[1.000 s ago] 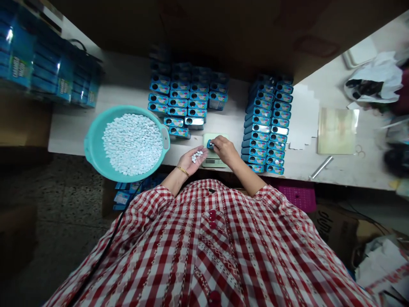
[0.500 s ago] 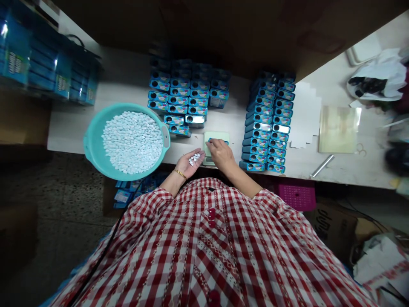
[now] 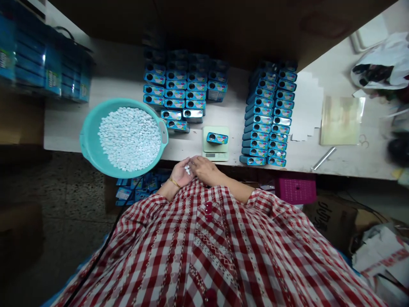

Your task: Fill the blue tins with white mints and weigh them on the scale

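My left hand (image 3: 180, 173) is cupped palm up at the table's front edge, holding a few small white candies (image 3: 187, 170). Over that palm bends my right hand (image 3: 204, 169), its fingers drawn together among the candies; their tips are partly hidden, so I cannot tell what they grip. Just beyond stands a pale green weighing scale (image 3: 215, 157). On its plate is one blue candy tin (image 3: 217, 138) with a dark round hole in its top. To the left, a turquoise basin (image 3: 87, 147) contains a heap of white candies (image 3: 129, 138).
Blue tins stand in rows (image 3: 175, 94) behind the scale and in two columns (image 3: 257, 132) to its right. Wrapped blue packs (image 3: 53, 76) are at far left. A metal tube (image 3: 324, 158) lies at right, and a magenta basket (image 3: 295, 189) sits below the edge.
My right hand has moved from the tin on the scale down to my left palm, uncovering the tin. My left hand has drawn slightly toward my body, with fewer candies visible.
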Action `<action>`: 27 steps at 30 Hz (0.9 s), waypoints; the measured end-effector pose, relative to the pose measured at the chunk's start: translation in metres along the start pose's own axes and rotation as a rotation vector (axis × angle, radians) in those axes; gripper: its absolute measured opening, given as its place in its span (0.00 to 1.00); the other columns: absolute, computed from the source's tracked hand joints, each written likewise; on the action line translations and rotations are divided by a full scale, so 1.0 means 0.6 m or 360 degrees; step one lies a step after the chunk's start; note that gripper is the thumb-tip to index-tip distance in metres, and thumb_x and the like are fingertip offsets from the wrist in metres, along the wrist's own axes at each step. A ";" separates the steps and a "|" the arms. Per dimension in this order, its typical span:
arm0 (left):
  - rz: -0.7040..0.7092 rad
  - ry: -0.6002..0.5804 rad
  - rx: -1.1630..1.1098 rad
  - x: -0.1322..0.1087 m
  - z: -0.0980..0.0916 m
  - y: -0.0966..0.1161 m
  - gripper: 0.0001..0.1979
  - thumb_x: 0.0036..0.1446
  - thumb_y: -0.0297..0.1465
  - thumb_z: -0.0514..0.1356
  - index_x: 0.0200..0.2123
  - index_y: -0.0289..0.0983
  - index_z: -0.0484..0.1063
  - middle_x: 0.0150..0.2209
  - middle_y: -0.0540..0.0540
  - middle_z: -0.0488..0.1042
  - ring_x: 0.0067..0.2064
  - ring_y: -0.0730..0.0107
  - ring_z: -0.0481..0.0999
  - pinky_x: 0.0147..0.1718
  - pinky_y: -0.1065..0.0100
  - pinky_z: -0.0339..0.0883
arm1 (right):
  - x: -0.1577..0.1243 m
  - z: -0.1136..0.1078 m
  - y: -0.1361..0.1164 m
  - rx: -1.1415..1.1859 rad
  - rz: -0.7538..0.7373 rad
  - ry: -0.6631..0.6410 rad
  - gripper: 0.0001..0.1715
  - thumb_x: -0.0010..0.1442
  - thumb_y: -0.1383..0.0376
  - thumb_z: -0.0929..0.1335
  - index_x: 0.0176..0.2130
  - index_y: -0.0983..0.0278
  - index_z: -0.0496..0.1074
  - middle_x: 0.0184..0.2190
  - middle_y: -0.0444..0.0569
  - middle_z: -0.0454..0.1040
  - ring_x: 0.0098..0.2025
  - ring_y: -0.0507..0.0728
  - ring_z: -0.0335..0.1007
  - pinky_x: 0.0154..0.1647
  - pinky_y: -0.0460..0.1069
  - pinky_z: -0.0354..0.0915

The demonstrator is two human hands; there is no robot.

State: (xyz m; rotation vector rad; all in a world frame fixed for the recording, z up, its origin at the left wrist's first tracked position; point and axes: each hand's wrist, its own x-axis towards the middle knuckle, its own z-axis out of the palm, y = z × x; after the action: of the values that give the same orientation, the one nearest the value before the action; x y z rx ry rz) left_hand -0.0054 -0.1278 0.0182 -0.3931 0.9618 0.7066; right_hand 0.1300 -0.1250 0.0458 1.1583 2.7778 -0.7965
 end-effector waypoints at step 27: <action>0.0197 -0.0040 0.0157 0.011 0.067 0.009 0.16 0.60 0.26 0.49 0.45 0.26 0.72 0.39 0.35 0.78 0.44 0.62 0.77 0.46 0.64 0.69 | 0.006 -0.028 0.167 0.0077 0.0313 0.0478 0.14 0.65 0.68 0.59 0.45 0.66 0.70 0.44 0.55 0.69 0.46 0.58 0.60 0.45 0.51 0.62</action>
State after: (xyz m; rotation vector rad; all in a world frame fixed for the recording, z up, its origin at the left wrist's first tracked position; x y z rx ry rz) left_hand 0.0177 -0.0978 0.0340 -0.2392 0.9990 0.7710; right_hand 0.1974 -0.0556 0.0150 1.6552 2.8183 -0.7275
